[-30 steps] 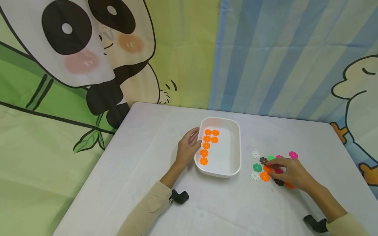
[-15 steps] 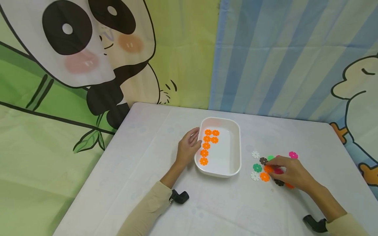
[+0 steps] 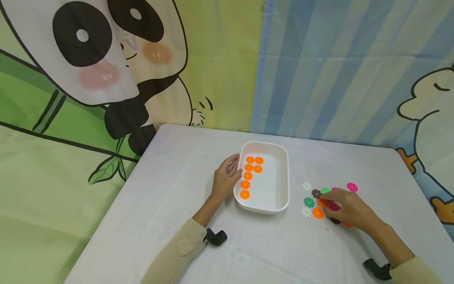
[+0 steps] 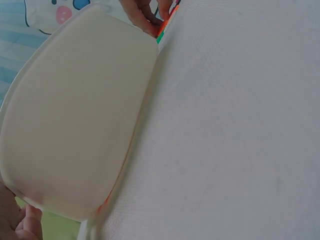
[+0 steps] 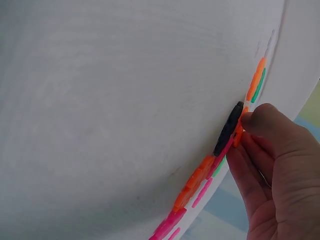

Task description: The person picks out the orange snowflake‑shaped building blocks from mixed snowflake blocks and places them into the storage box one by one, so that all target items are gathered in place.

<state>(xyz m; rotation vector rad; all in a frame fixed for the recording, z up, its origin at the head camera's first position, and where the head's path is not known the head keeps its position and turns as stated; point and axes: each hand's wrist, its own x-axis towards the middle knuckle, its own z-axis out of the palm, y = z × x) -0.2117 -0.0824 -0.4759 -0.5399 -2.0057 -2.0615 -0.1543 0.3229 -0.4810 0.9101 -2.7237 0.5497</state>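
Observation:
A white tray (image 3: pixel 271 181) stands on the table with several orange notched plastic discs (image 3: pixel 247 175) flat inside, along its left side. My left hand (image 3: pixel 224 178) holds the tray's left wall, thumb at the rim and fingers outside. In the left wrist view the tray's outer wall (image 4: pixel 75 115) fills much of the picture, and only part of the hand shows at the lower left. My right hand (image 3: pixel 352 209) is over loose discs right of the tray. Its thumb and fingertips pinch an orange disc (image 5: pixel 238 135) low at the tabletop; the fingers partly hide it.
Around the right hand lie loose white (image 3: pixel 306 186), dark brown (image 3: pixel 316 193), green (image 3: pixel 309 202), pink (image 3: pixel 352 187) and orange discs (image 3: pixel 318 213). A patterned cloth backdrop (image 3: pixel 220 79) stands behind the table (image 3: pixel 184 157). A black wrist mount (image 3: pixel 215 237) sticks out below each hand.
My right hand has shifted only slightly, its fingers drawing a little closer around the orange disc. The left hand and the tray have stayed in place.

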